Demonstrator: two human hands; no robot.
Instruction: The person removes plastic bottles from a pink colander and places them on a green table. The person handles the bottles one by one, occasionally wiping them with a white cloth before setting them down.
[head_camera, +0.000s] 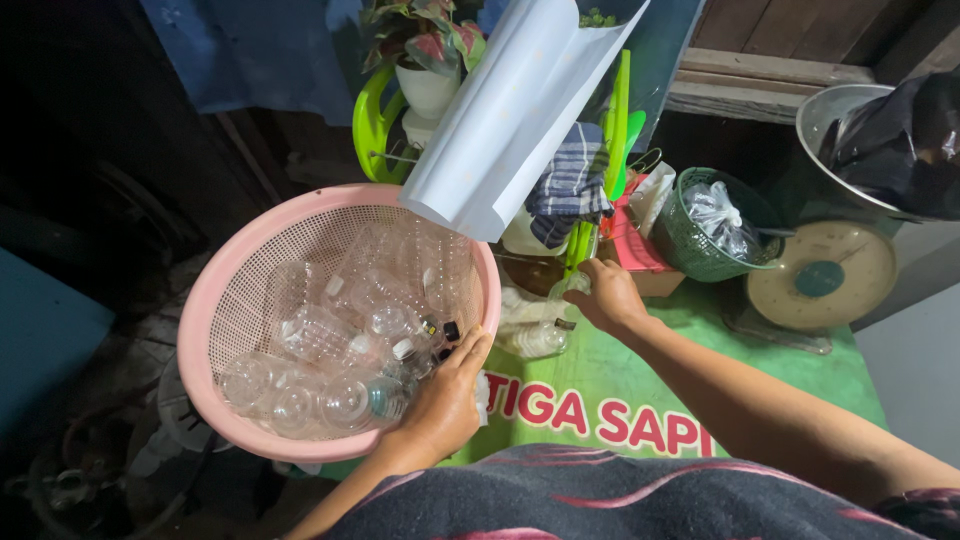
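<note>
Gripping the pink basket's rim, the left hand steadies it. Clear plastic bottles lie inside, just beside its fingers. The right hand closes on a clear bottle beyond the rim.

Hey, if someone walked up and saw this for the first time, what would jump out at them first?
Most likely the big pink basket at the left, filled with clear plastic bottles, with the left hand gripping its near rim. Next, the right hand reaching to a bottle beside the basket on the green table cover. At the far right stands a kitchen scale with a metal bowl holding a black bag.
</note>
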